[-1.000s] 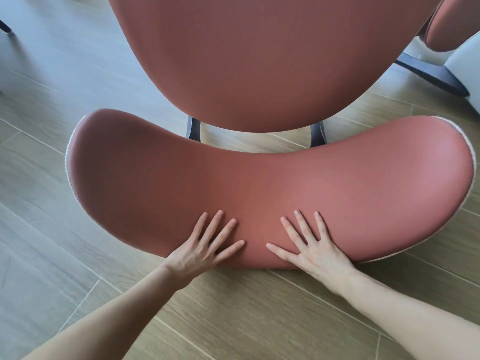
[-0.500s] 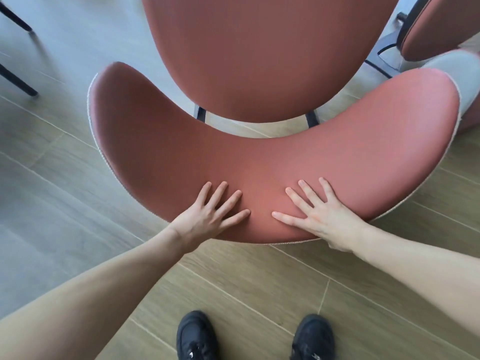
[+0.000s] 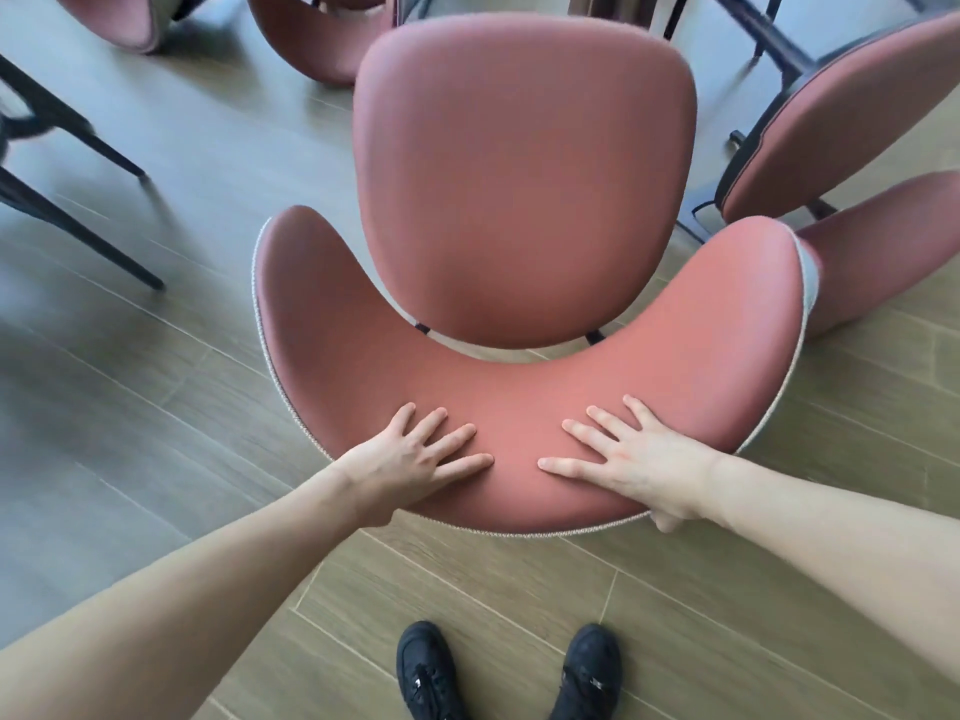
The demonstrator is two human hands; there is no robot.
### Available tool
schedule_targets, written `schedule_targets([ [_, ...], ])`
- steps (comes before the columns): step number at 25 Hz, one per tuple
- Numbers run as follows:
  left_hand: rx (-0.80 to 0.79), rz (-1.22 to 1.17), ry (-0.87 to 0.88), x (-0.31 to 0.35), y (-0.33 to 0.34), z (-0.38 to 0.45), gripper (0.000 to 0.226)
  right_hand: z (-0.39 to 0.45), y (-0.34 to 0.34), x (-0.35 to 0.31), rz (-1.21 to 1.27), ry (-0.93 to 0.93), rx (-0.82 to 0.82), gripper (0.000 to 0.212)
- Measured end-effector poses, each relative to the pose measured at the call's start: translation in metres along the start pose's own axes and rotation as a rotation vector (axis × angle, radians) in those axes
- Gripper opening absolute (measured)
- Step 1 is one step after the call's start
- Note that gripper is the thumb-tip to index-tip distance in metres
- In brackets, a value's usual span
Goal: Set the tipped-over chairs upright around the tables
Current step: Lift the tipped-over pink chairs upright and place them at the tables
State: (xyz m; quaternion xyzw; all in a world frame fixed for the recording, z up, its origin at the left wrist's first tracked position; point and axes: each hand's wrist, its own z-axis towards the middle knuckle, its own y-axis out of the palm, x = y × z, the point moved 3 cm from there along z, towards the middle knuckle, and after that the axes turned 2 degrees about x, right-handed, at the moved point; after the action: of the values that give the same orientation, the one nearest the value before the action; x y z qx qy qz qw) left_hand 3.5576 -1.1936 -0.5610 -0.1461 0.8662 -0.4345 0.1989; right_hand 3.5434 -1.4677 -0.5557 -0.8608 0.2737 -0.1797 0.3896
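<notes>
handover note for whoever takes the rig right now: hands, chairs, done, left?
Left hand: flat on the curved backrest of the near chair, fingers spread, thumb under the rim.
Right hand: likewise, flat on the same backrest, thumb under the rim.
Near chair: seat faces up; it looks upright, with the shoes right behind it.
Done: this chair appears set on its legs.
Left: a chair at right lies tipped, its seat on edge and base showing. The chairs at top left are cropped, so their state is unclear.
</notes>
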Motion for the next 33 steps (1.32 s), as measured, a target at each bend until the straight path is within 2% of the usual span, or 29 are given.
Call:
schedule_targets([
  [6, -0.024, -0.044, -0.039, -0.080, -0.078, -0.017, 0.115, -0.024, -0.081, 0.058, 0.071, 0.047, 0.034, 0.129],
  [10, 0.083, -0.001, -0.238, -0.116, -0.118, -0.002, 0.098, -0.026, -0.123, 0.098, 0.082, 0.260, 0.173, 0.105],
  [13, 0.170, -0.062, -0.491, -0.129, -0.151, 0.023, 0.067, -0.016, -0.148, 0.122, 0.137, 0.463, 0.338, 0.087],
  [15, 0.228, -0.157, -0.632, -0.145, -0.170, 0.044, 0.056, -0.008, -0.161, 0.141, 0.198, 0.602, 0.424, 0.082],
  [18, 0.283, -0.260, -0.685, -0.188, -0.191, 0.070, 0.050, 0.009, -0.183, 0.176, 0.293, 0.682, 0.462, 0.082],
  [24, 0.273, -0.324, -0.698, -0.251, -0.210, 0.111, 0.058, 0.040, -0.211, 0.243, 0.347, 0.713, 0.383, 0.089],
  [30, 0.310, -0.448, -0.688, -0.286, -0.217, 0.134, 0.091, 0.059, -0.221, 0.282, 0.458, 0.708, 0.416, 0.091],
  [33, 0.308, -0.550, -0.700, -0.304, -0.219, 0.143, 0.099, 0.067, -0.225, 0.302, 0.572, 0.714, 0.423, 0.094],
])
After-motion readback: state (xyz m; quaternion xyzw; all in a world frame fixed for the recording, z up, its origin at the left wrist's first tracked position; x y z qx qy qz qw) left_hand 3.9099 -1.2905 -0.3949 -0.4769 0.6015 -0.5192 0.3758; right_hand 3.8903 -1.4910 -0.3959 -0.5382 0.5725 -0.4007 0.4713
